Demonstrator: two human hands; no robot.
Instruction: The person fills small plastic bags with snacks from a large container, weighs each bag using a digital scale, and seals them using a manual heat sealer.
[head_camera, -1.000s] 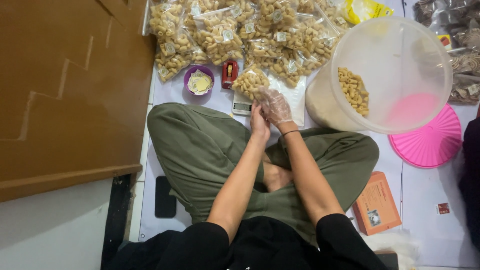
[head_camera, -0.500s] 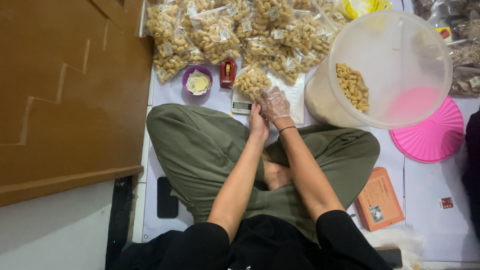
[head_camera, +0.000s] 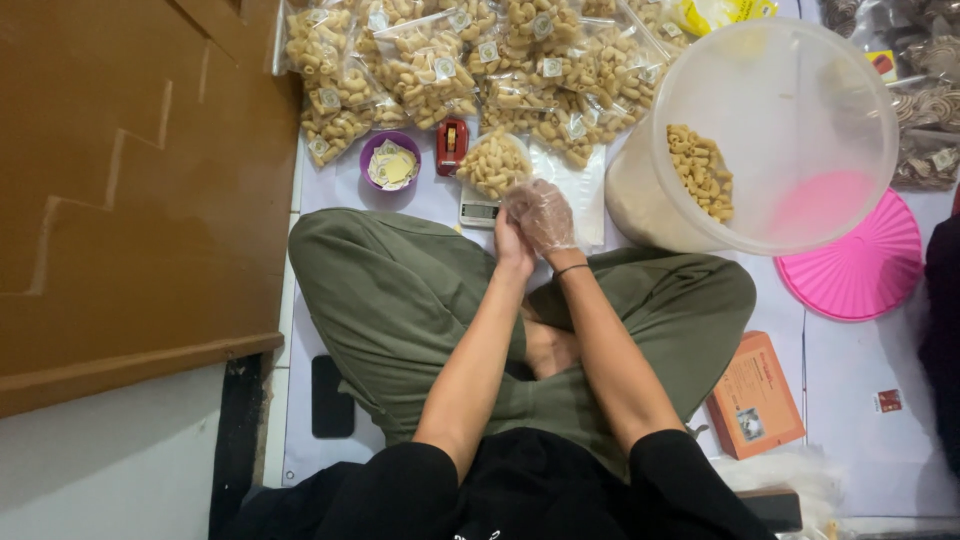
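I see the big clear tub (head_camera: 790, 120) holds its place right of my fingers. Both my hands have drawn back slightly: gloved right hand (head_camera: 541, 215) and bare left hand (head_camera: 513, 245) pinch the snack bag (head_camera: 493, 163), resting on the scale (head_camera: 479, 211) just beyond them.

- Even indoor light falls from above; the white floor sheet (head_camera: 860, 440) at lower right reads bright.
- Shadows are soft and short (darkest under the legs, centre frame).
- Mild glare whitens the translucent tub (head_camera: 780, 130) at upper right.
- Focus is sharp at centre; edges bend slightly.
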